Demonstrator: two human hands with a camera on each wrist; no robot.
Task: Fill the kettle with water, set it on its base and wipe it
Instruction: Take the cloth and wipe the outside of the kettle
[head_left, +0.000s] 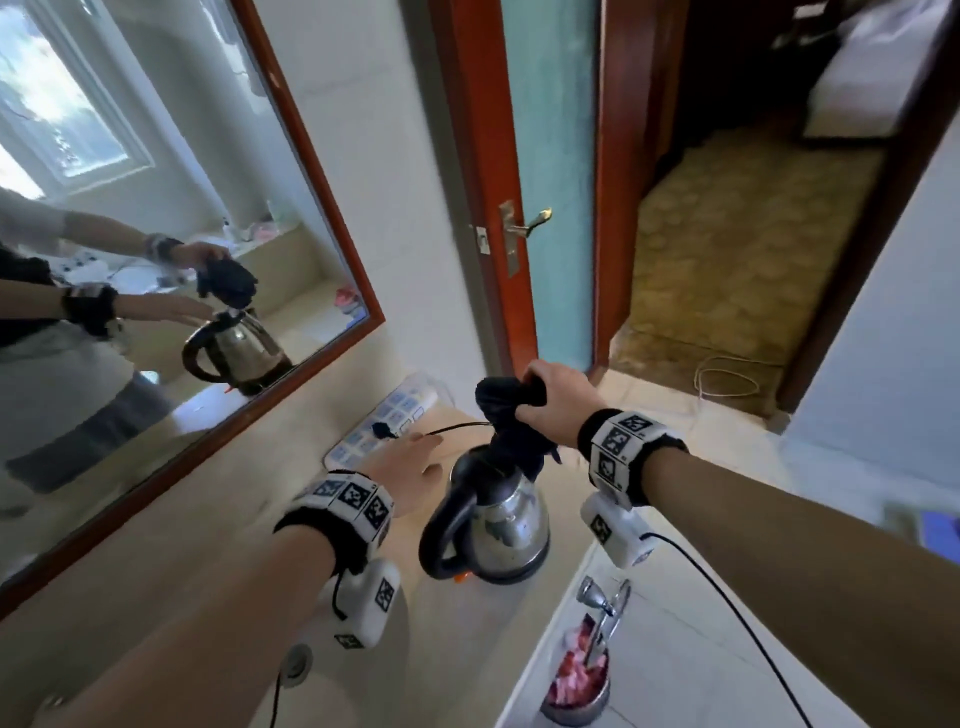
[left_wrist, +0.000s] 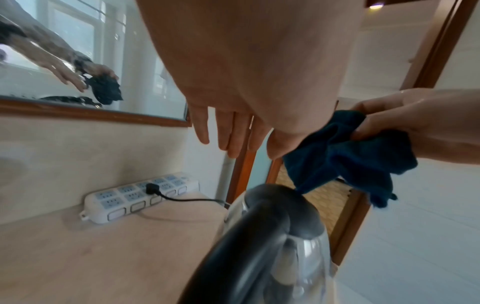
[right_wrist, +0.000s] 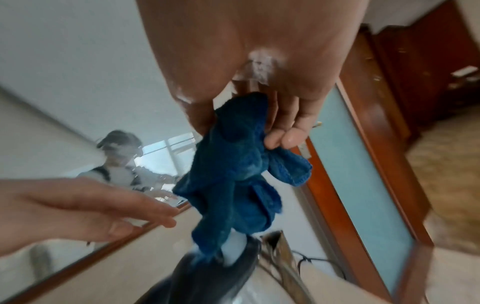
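Observation:
A steel kettle with a black handle and lid stands on its base on the beige counter. My right hand grips a dark blue cloth above the kettle; the cloth hangs down and its lower end touches the lid. In the right wrist view the cloth dangles from my fingers onto the black lid. My left hand hovers with straight fingers just left of the kettle, holding nothing. The left wrist view shows those fingers, the kettle and the cloth.
A white power strip lies against the wall behind the kettle, with a black plug and cord in it. A framed mirror is on the left wall, an open door ahead. A tap and sink are at the lower right.

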